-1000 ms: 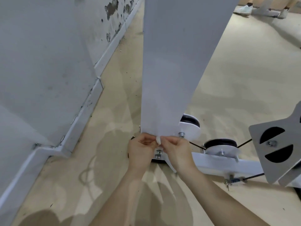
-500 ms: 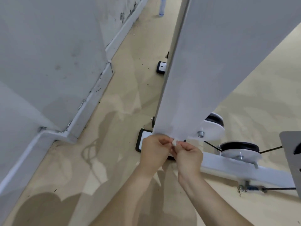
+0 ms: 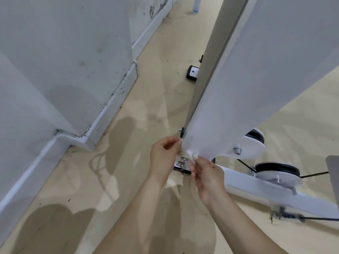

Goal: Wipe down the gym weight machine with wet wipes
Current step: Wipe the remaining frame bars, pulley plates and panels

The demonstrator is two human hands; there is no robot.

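Hands have drawn slightly apart: half a second ago both met at one spot on the panel's lower edge, and now the left hand (image 3: pixel 165 153) sits at the panel's bottom corner while the right hand (image 3: pixel 207 176) is just under the edge, a little to the right. The right hand pinches the wipe (image 3: pixel 191 156) between curled fingers. The left hand's fingers are curled too, and seem to pinch a white scrap of the same wipe, though it is too small to be sure. This split suggests the wipe is being stretched or refolded for the next pass, or worked round the corner, so the wiping of the lower frame looks only partly done.

The machine's white panel (image 3: pixel 238 88) rises steeply and tilted in the wide view, smooth and without obvious marks. The wipe is a small crumpled wad touching the panel's lower edge, directly above the foot (image 3: pixel 180 168) and its bolts (image 3: pixel 181 161). Pulleys (image 3: pixel 277 171) lie to the right, near the floor (image 3: pixel 146 79).
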